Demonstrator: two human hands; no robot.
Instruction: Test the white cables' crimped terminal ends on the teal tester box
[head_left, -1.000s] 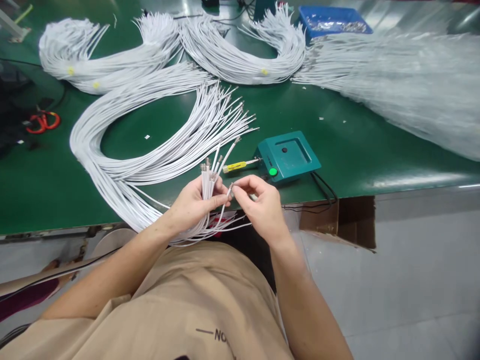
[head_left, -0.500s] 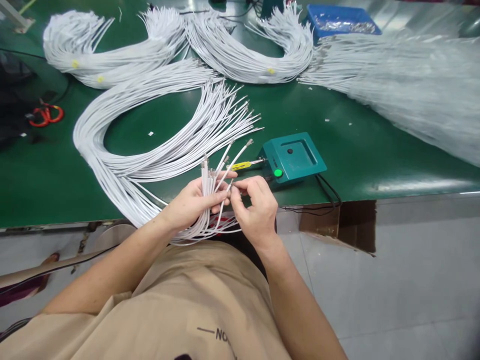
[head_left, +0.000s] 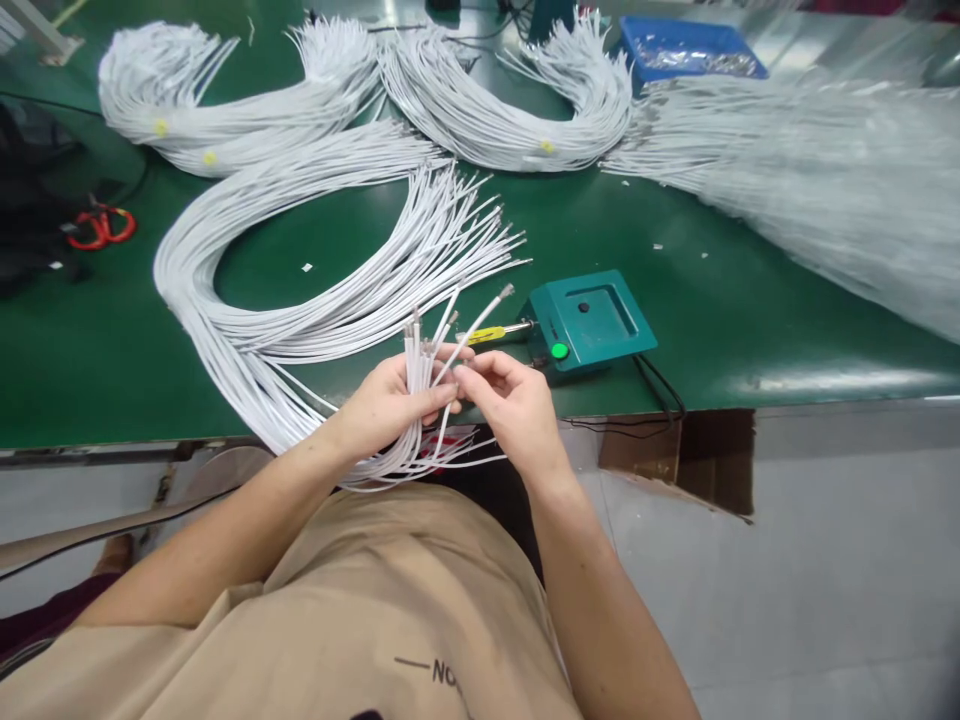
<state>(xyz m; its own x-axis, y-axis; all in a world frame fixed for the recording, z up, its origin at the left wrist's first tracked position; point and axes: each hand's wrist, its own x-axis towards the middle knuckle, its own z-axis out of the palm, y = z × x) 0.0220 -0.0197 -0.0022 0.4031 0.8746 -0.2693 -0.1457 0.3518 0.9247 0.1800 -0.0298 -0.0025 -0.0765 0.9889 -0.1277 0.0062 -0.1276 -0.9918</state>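
My left hand (head_left: 386,405) is closed around a bunch of white wires (head_left: 416,375), its thumb pressed across them. Their stripped or tipped ends stick up above the fingers, and one longer wire leans to the right. Close against the left fingertips, my right hand (head_left: 514,400) pinches one white wire between thumb and forefinger; the end in the pinch is mostly hidden. Below both hands the wires hang in loops. Just beyond the right hand stands a teal device (head_left: 555,310) with a green button, and a yellow-and-metal rod (head_left: 484,335) juts from its left side.
Large bundles of white wires (head_left: 184,260) lie curved on the green table (head_left: 90,370). Farther back are a blue tray (head_left: 637,60) and plastic-wrapped wires (head_left: 825,180). Red-handled scissors (head_left: 105,228) rest at left. A cardboard box (head_left: 645,450) is below the table edge.
My right thumb and forefinger have closed in nearer the left fingertips, covering the wire end that showed before. A loose wire below swings out rightward. The whole view has shifted slightly.
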